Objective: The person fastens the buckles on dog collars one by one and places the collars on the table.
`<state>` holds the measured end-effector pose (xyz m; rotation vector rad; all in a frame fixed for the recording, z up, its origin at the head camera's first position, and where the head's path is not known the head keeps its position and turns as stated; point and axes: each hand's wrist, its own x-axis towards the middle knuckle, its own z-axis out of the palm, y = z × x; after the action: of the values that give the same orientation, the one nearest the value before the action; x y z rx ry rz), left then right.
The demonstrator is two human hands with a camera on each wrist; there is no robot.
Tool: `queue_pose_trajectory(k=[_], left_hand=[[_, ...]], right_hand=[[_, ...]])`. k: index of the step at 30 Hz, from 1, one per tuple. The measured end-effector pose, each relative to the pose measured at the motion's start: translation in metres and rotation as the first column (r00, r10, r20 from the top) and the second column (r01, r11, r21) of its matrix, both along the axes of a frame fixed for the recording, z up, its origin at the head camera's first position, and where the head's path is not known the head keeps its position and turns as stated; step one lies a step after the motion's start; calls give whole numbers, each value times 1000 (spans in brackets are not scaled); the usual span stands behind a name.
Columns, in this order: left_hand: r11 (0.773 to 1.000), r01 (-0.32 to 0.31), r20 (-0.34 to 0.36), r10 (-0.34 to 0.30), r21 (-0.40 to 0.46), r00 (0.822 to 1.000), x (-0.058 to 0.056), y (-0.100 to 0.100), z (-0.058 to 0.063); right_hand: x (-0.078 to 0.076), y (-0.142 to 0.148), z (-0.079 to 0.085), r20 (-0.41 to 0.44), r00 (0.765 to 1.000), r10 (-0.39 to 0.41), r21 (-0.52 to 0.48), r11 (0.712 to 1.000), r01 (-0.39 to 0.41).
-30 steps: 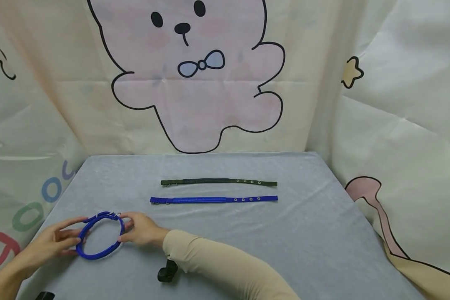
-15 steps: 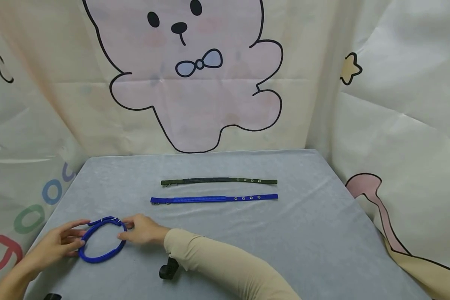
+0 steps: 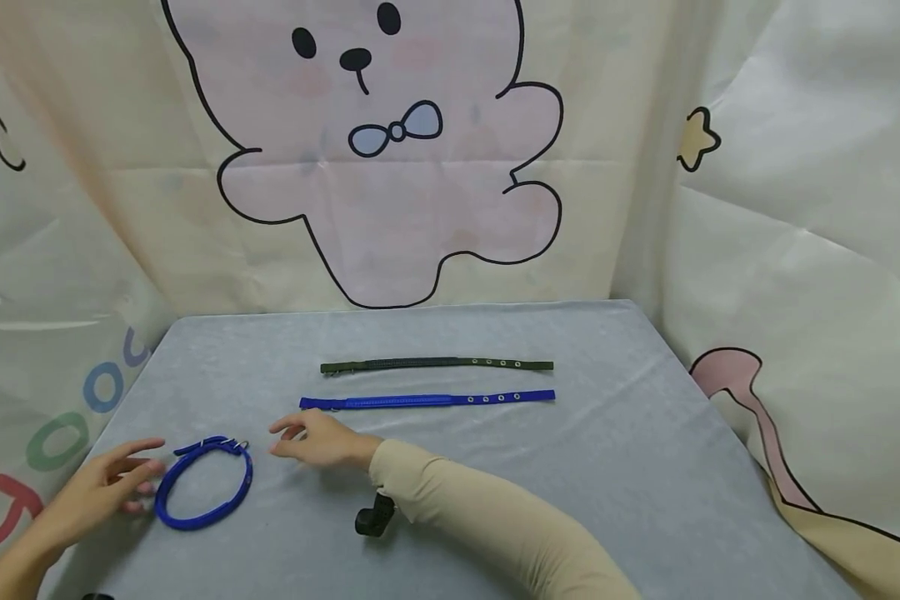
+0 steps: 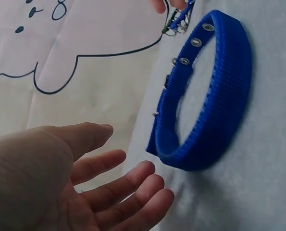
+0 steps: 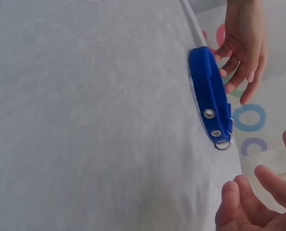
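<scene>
Fingers of the left hand (image 3: 105, 490) are spread and hold nothing, just beside the left side of a blue woven-webbing collar closed into a ring (image 4: 229, 91). Right hand (image 3: 318, 439): fingers loosely bent, grasping nothing, apart from the ring on its right.

Item 1: the ringed collar, set on a table with a soft grey cloth cover (image 3: 682, 517), toward its left edge. Fittings: round silver metal eyelets (image 5: 209, 113) and a silver ring fitting (image 5: 222, 145).

Item 2: a flat blue webbing strap (image 3: 397, 402), laid straight, just beyond the right hand; eyelets at its right end.

Item 3: a flat dark green webbing strap (image 3: 412, 362), roughly parallel, behind item 2; eyelets likewise at right.

Worn: a beige sleeve (image 3: 487, 508) on the right arm; a small black device (image 3: 375, 517) at the right wrist.

Surroundings: cream backdrop printed with a pink black-outlined bear (image 3: 420, 200); pale side panel at right bearing a yellow star (image 3: 696, 140).
</scene>
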<state>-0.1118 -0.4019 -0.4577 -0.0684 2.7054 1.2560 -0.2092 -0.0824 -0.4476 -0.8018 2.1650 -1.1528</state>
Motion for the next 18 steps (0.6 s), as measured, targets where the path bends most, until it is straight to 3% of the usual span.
queue_pose_trajectory(k=[5, 8, 13, 18], left_hand=[[992, -33, -44, 28, -124, 999, -3, 14, 18], [989, -38, -124, 20, -144, 992, -4, 23, 27], [992, -28, -274, -7, -125, 962, -11, 42, 39], [996, 8, -373, -39, -86, 927, -24, 70, 51]], right_hand=[[-4, 22, 6, 20, 999, 25, -65, 998, -24], [-5, 38, 9, 29, 999, 31, -94, 995, -28], [-8, 65, 12, -37, 999, 29, -97, 995, -32], [-14, 97, 15, -115, 993, 18, -84, 996, -28]])
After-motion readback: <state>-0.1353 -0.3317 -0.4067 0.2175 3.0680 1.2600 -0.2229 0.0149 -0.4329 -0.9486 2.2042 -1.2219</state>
